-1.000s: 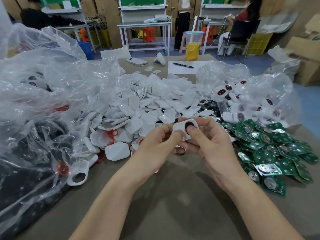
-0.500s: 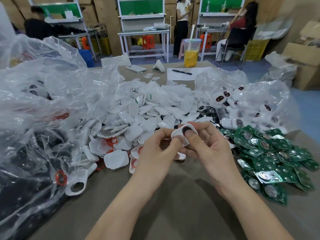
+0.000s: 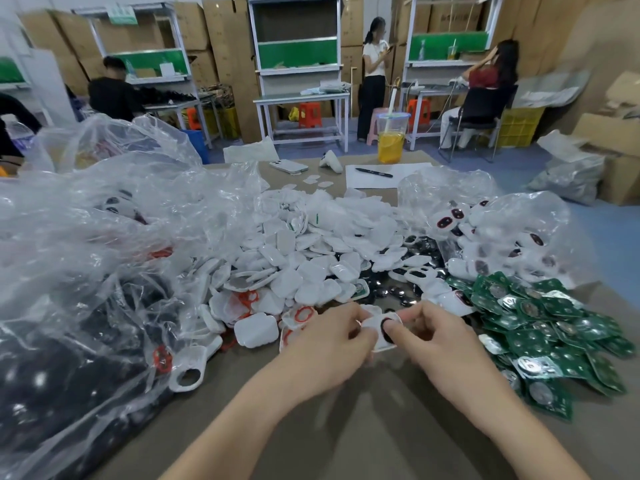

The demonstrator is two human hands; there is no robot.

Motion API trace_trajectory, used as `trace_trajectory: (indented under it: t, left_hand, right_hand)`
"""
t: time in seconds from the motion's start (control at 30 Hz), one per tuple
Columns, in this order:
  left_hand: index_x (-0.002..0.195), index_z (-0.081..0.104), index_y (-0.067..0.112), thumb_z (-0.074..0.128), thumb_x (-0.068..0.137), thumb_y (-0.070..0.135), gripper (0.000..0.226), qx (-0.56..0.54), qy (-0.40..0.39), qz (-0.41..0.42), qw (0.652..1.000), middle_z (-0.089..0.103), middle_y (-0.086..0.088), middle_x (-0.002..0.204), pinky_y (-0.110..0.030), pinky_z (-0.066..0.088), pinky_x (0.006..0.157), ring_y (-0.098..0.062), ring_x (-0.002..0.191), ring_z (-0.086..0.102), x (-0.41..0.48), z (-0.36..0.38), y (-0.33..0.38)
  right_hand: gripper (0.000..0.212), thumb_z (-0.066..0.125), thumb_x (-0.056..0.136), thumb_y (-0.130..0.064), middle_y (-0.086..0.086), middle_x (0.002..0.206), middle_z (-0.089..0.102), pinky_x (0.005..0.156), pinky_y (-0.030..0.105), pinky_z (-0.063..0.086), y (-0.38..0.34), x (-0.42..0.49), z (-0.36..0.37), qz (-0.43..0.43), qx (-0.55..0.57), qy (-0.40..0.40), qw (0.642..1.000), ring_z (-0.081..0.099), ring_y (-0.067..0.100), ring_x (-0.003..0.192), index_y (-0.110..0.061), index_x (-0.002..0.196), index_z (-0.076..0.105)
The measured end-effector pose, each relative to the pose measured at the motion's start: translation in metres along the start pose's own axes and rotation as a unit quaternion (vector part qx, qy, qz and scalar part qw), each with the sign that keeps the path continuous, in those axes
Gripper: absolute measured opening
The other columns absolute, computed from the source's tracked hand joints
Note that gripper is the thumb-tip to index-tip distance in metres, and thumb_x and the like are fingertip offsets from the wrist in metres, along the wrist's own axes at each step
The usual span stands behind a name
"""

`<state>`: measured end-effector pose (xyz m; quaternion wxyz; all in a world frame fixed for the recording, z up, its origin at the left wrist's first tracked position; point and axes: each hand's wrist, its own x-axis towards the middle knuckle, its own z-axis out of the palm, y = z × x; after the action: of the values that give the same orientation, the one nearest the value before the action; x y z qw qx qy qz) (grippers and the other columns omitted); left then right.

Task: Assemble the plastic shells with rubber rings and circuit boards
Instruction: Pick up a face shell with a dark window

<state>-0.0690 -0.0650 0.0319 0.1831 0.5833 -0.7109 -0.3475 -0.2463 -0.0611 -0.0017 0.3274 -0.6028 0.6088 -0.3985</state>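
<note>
I hold one white plastic shell [image 3: 375,323] with a black round part in its opening, low over the brown table. My left hand [image 3: 329,344] grips its left side, fingers curled round the edge. My right hand [image 3: 440,341] pinches its right side, thumb pressed on the black part. Behind them lies a big heap of white shells [image 3: 311,244]. Orange-red rubber rings [image 3: 303,314] sit in a few shells near my left hand. A pile of green circuit boards [image 3: 540,327] lies to the right.
A large crumpled clear bag [image 3: 86,271] of dark parts fills the left. Another clear bag [image 3: 502,233] with finished white pieces lies at the right rear. A cup of yellow drink [image 3: 390,140], a phone [image 3: 288,166], paper and a pen [image 3: 374,172] sit at the far edge. People work behind.
My view has tilted up, so more of the room shows. Both hands keep hold of the same shell, which now sits lower and flatter, near the table.
</note>
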Motion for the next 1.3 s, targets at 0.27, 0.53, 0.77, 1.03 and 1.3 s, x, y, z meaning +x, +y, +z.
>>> trace_trajectory:
  t: [0.27, 0.53, 0.77, 1.03, 1.3]
  left_hand:
    - [0.110, 0.046, 0.032, 0.046, 0.096, 0.039, 0.017, 0.176, -0.089, -0.014, 0.980, 0.071, 0.004, 0.100, -0.038, 0.051, 0.087, -0.016, 0.096, 0.062, 0.004, -0.004, 0.006]
    - [0.110, 0.055, 0.028, 0.058, 0.096, 0.037, 0.017, 0.196, -0.100, 0.011, 0.976, 0.064, 0.010, 0.077, -0.026, 0.039, 0.063, -0.009, 0.081, 0.056, 0.010, -0.011, 0.009]
    - [0.123, 0.055, 0.039, 0.041, 0.102, 0.055, 0.030, 0.158, -0.023, 0.069, 0.985, 0.061, 0.018, 0.080, -0.032, 0.048, 0.086, -0.007, 0.095, 0.057, -0.004, -0.006, -0.014]
    - [0.115, 0.060, 0.033, 0.032, 0.105, 0.044, 0.031, 0.195, 0.223, 0.142, 0.944, 0.069, 0.009, 0.095, -0.036, 0.048, 0.078, -0.015, 0.093, 0.061, -0.001, -0.003, -0.050]
    - [0.083, 0.067, 0.021, 0.059, 0.097, 0.026, 0.017, 0.292, 0.332, 0.202, 0.874, 0.062, 0.008, 0.060, -0.021, 0.029, 0.060, -0.017, 0.056, 0.060, 0.036, -0.004, -0.043]
  right_hand:
    - [0.022, 0.065, 0.089, -0.051, -0.006, 0.072, 0.066, 0.051, 0.023, 0.038, -0.015, 0.000, -0.009, 0.007, -0.218, -0.127, 0.968, 0.055, 0.003, 0.057, -0.032, 0.092, 0.054]
    - [0.029, 0.065, 0.083, -0.053, -0.007, 0.095, 0.066, 0.071, 0.031, 0.047, -0.017, 0.000, -0.009, 0.022, -0.230, -0.137, 0.963, 0.062, 0.012, 0.084, -0.029, 0.095, 0.055]
    - [0.039, 0.057, 0.082, -0.069, -0.010, 0.085, 0.064, 0.061, 0.028, 0.041, -0.010, -0.002, -0.011, 0.027, -0.196, -0.114, 0.974, 0.059, 0.003, 0.076, -0.037, 0.103, 0.050]
    - [0.006, 0.050, 0.097, -0.042, -0.012, 0.075, 0.061, 0.057, 0.027, 0.043, -0.003, 0.012, -0.018, -0.063, -0.114, 0.076, 0.989, 0.055, 0.004, 0.060, -0.041, 0.099, 0.055]
    - [0.029, 0.046, 0.102, -0.023, 0.001, 0.127, 0.057, 0.098, 0.037, 0.043, -0.002, 0.069, -0.020, -0.093, -0.251, 0.121, 0.956, 0.049, 0.022, 0.119, -0.025, 0.128, 0.058]
